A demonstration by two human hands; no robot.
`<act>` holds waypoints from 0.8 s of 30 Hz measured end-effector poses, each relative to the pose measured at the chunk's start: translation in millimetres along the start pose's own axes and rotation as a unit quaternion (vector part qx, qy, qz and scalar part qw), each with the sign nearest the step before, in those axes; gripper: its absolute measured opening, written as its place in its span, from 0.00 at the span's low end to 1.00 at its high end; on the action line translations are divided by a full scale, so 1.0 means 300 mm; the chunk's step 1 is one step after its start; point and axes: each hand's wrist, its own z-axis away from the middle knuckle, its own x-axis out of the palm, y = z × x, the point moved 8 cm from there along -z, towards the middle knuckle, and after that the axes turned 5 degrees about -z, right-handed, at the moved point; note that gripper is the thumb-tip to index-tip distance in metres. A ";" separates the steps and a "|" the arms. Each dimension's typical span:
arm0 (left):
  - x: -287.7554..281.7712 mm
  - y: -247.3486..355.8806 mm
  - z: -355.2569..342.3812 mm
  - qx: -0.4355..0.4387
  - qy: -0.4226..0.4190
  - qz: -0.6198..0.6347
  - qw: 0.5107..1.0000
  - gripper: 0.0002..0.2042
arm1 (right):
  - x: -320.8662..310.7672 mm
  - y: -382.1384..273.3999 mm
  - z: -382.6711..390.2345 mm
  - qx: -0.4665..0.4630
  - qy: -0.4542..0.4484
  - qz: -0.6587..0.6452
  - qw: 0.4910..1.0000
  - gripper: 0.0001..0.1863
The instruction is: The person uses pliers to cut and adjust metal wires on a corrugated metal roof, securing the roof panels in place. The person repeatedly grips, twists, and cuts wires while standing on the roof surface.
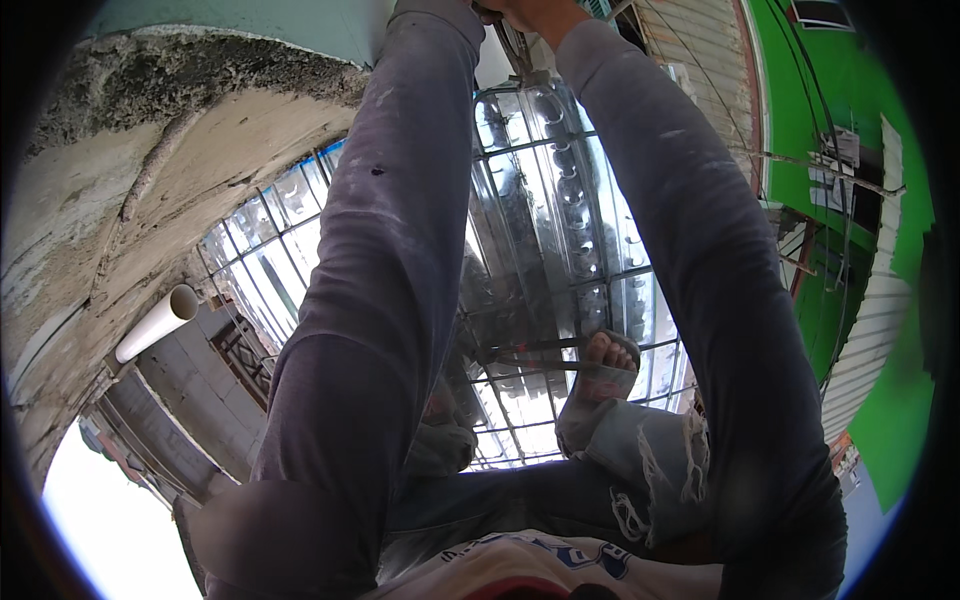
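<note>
Strands (517,52), thin and dark, just beside the hands (540,14) at the top edge, beyond the shiny sheets (545,190); close together, mostly cut off; cannot tell whether clamped on anything.

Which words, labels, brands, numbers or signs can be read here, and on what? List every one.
White shirt: dark blue lettering, foreshortened and partly cut off; no whole word is readable.
Pale sheets by the green wall: too small to tell any print.
Nothing else shows readable text.
</note>
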 end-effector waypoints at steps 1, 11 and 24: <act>0.023 0.006 -0.043 0.026 -0.041 -0.017 0.999 0.25 | -0.026 -0.007 0.004 -0.006 0.003 0.014 1.000 0.13; 0.019 -0.040 -0.222 0.116 -0.084 -0.153 0.978 0.11 | -0.063 -0.095 0.162 -0.241 -0.083 0.202 0.946 0.21; 0.053 -0.066 -0.205 0.103 -0.004 -0.025 0.994 0.18 | 0.092 0.287 1.575 -0.301 -0.277 0.576 0.708 0.09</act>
